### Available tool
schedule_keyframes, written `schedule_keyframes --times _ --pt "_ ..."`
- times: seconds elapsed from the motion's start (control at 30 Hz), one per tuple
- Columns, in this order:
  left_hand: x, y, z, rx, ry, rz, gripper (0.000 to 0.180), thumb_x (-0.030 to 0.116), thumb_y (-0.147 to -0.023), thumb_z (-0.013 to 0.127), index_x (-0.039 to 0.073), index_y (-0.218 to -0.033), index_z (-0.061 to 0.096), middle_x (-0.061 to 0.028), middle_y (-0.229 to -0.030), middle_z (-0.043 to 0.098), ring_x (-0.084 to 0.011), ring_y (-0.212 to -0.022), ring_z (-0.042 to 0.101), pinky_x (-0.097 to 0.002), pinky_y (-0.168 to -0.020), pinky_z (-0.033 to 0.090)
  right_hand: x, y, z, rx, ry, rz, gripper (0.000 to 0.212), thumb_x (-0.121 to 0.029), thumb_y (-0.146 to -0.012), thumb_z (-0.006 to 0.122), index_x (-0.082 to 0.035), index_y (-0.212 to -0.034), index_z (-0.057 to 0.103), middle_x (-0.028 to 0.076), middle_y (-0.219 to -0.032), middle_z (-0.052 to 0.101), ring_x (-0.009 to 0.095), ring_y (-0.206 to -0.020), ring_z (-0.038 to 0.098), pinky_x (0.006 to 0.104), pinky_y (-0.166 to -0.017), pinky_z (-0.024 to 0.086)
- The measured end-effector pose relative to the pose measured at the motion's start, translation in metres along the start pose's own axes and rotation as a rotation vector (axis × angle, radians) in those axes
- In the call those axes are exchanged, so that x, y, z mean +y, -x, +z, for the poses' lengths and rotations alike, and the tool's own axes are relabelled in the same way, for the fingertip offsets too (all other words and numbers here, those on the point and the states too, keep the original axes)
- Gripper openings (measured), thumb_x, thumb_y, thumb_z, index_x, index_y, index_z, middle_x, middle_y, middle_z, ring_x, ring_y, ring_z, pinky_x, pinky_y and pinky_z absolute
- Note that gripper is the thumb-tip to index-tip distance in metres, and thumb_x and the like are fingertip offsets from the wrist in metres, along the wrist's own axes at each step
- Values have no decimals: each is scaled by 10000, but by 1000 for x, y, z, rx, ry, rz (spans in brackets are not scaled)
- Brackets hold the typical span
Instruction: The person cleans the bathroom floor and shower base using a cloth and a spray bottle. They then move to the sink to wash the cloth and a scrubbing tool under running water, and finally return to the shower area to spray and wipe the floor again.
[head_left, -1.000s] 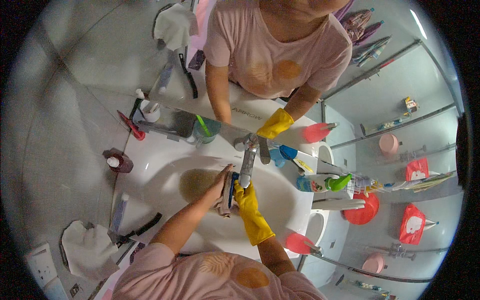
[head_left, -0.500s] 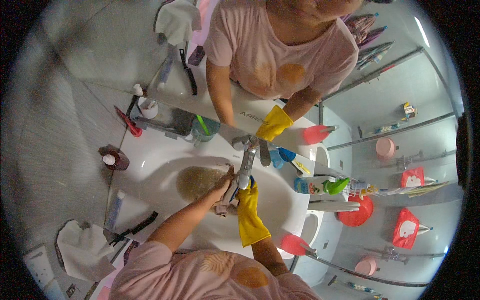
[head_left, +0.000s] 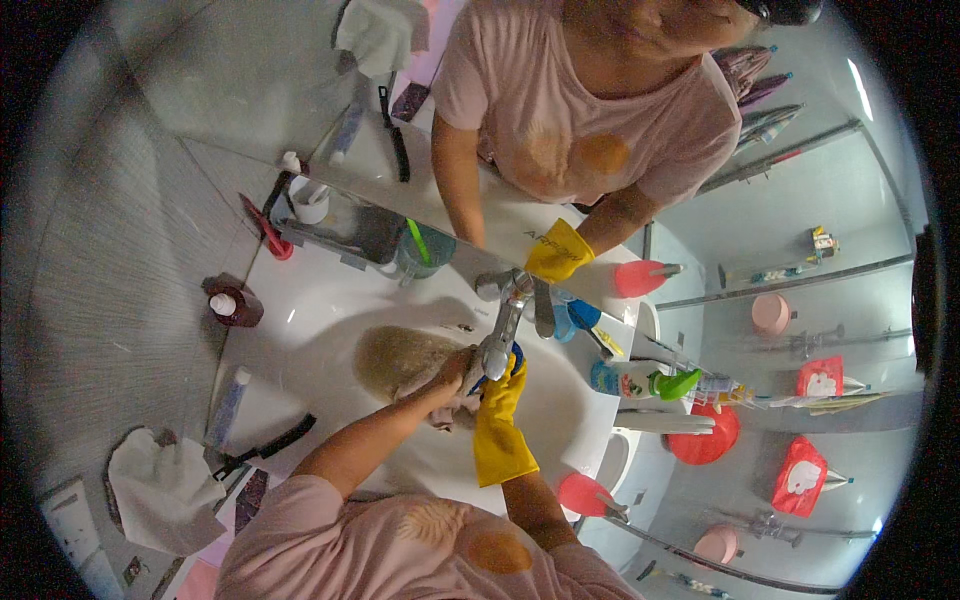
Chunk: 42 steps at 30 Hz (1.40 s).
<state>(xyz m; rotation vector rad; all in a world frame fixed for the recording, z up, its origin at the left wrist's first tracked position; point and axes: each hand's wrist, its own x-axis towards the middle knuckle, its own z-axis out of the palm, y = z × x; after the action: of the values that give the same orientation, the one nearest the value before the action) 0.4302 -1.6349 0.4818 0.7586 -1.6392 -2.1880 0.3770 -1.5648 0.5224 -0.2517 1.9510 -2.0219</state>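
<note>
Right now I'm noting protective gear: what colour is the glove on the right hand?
The glove is yellow; it shows best in the head view.

White sink counter [head_left: 272,350], by clock from the basin [head_left: 562,410]: is carrying grey tray [head_left: 352,230], eleven; dark bottle [head_left: 238,307], ten; tube [head_left: 228,407], nine; black comb [head_left: 286,441], eight; red bottle [head_left: 588,495], four; spray bottle [head_left: 642,382], three. All are resting directly on it.

The faucet [head_left: 503,335] hides the fingertips of the left hand [head_left: 452,374] and part of a blue item [head_left: 518,356], too obscured to identify; just below the faucet, the gloved right hand [head_left: 502,390] partly covers a pale cloth [head_left: 465,404].
</note>
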Motion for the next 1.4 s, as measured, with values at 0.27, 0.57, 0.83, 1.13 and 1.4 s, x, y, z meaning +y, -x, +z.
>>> schedule_keyframes --times 0.27,0.57,0.83,1.13,1.4 --pt "13 -14 -6 -136 914 -730 431 527 -830 504 116 -878 625 -27 -795 619 -172 -691 572 -320 -674 475 -5 13 -12 -221 502 -93 388 -267 -853 594 -57 -1141 441 40 -860 561 99 -677 525 235 -582 444" --pt "-28 -19 6 95 507 -491 295 341 -875 461 69 -901 572 -105 -824 589 -264 -762 570 -357 -692 453 -15 17 -20 -261 397 135 411 -307 -863 560 -37 -1152 447 79 -961 582 154 -816 554 281 -716 465" --pt "186 23 -19 153 -651 816 338 91 -785 554 66 -1120 514 -126 -1201 480 -293 -1186 403 -473 -1011 250 -55 42 -32 -276 527 222 384 -258 -868 591 -49 -1151 438 45 -949 558 129 -826 515 269 -751 441" --pt "178 32 -15 -62 -846 938 221 164 -836 554 70 -1035 571 -53 -1194 513 -266 -1201 418 -486 -1043 243 -92 55 -49 -202 316 305 332 -154 -837 613 -31 -1130 517 57 -982 604 121 -851 565 260 -783 449" --pt "85 73 6 168 528 -87 249 197 -922 476 58 -1120 419 -60 -938 555 -156 -863 566 -286 -806 454 -121 86 -53 -88 27 136 297 -131 -884 538 -19 -1145 452 51 -966 588 117 -829 559 247 -748 458"
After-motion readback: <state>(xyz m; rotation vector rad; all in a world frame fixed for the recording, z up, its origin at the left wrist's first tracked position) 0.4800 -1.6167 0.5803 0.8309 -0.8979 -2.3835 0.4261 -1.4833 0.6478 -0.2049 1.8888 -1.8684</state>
